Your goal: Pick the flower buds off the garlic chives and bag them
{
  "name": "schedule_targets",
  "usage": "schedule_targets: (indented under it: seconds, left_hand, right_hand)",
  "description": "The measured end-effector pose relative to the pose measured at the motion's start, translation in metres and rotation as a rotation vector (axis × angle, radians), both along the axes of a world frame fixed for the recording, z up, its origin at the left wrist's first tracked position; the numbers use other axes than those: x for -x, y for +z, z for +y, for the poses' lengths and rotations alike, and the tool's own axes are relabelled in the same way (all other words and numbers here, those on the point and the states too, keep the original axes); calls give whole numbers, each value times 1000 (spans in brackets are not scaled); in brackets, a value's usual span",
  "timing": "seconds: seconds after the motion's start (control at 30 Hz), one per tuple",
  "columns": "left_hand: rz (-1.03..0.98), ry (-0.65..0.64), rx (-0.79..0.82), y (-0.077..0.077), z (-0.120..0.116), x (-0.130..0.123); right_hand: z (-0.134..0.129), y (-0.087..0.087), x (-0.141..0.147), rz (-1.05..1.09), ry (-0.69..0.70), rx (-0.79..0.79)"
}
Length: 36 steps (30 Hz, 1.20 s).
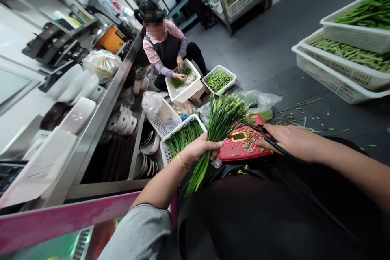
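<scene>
My left hand (204, 147) is wrapped round a thick bunch of flowering chives (221, 120), its pale buds up and away from me and its cut stems hanging down to the left. A pair of dark scissors (258, 128) is in my right hand (286, 140), with the blades pointing at the bud end of the bunch. Below the scissors, a red stool (225, 152) with a yellow-rimmed slot carries scattered green clippings. Just beyond my left hand, a white basket (163, 148) holds more long green stems.
A co-worker (166, 44) crouches ahead, sorting greens over a white basket (185, 95). A smaller basket (234, 76) of cut green pieces stands beside it. Stacked baskets (338, 83) of green vegetables are at right. A steel counter (106, 101) with dishes runs along the left.
</scene>
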<state>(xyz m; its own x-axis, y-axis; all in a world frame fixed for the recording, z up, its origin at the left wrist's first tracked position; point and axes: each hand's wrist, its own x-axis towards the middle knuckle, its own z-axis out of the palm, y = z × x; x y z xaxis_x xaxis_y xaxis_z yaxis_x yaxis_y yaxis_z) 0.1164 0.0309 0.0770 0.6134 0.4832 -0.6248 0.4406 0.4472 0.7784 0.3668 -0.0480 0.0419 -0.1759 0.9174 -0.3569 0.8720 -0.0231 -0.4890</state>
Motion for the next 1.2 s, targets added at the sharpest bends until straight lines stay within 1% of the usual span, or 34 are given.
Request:
schedule_targets:
  seconds: [0.1, 0.17, 0.23, 0.37, 0.43, 0.5, 0.6, 0.67, 0.73, 0.87, 0.93, 1.03, 1.13, 1.2]
  left_hand:
    - [20, -3, -7, 1, -1, -1]
    - [16, -6, 5, 2, -1, -1]
    - [5, -10, 20, 2, -1, 0]
    - [-9, -21, 50, 4, 0, 1]
    - [-21, -17, 57, 4, 2, 2]
    - [-40, 7, 59, 3, 4, 5]
    - [-75, 64, 51, 2, 8, 9]
    - [-88, 82, 39, 2, 8, 11]
    - [-90, 76, 37, 2, 7, 10]
    - [-62, 34, 54, 2, 1, 5]
    - [-45, 8, 58, 2, -1, 3]
    - [-40, 4, 39, 2, -4, 0]
    - [-44, 18, 4, 3, -3, 3]
    - [-65, 14, 3, 4, -2, 8]
  right_hand:
    - [0, -1, 2, -13, -13, -52]
    - [-1, -6, 4, -8, -23, -92]
    - [-3, -17, 6, -2, -47, -136]
    - [-10, -46, 9, 86, -60, -226]
    - [-15, -57, 7, 120, -39, -227]
    - [-21, -62, 2, 124, -36, -179]
    - [-32, -61, -6, 121, -58, -70]
    - [-36, -53, -7, 92, -52, -15]
    - [-35, -42, -4, 34, -32, -5]
    - [-21, -21, 7, -32, -2, -122]
    - [-15, -15, 10, -47, -1, -190]
    - [-14, -16, 11, -44, -53, -265]
    - [-20, -29, 3, 21, -104, -305]
    - [-26, -39, -6, 87, -113, -299]
